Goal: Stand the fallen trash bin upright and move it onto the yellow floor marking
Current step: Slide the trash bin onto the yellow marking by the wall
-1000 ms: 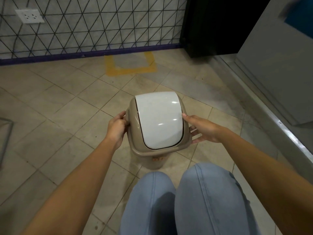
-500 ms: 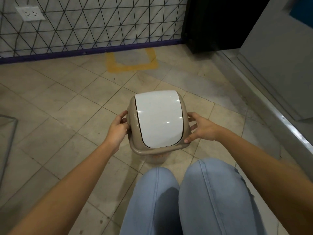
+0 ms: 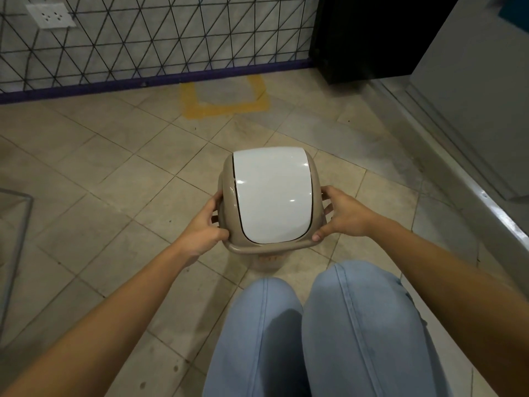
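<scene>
The trash bin [image 3: 272, 196] is beige with a white swing lid. It stands upright on the tiled floor just ahead of my knees. My left hand [image 3: 204, 227] grips the rim on its left side, thumb on the front edge. On the right side of the rim, my right hand [image 3: 342, 214] holds the bin with its thumb at the lower corner. The yellow floor marking [image 3: 224, 108] is a U-shaped outline against the wall base, well beyond the bin and slightly to its left. The bin's body below the lid is mostly hidden.
A wall with a black triangle pattern [image 3: 160, 38] and a purple skirting runs across the back. A black cabinet [image 3: 369, 35] stands at the back right. A grey panel with a metal sill [image 3: 469, 181] lines the right side. A metal frame [image 3: 17, 224] sits at the left edge.
Both hands have closed more firmly around the bin's rim; the right thumb moved down to the lower corner. The view has drifted slightly, with the bin staying upright between the hands.
</scene>
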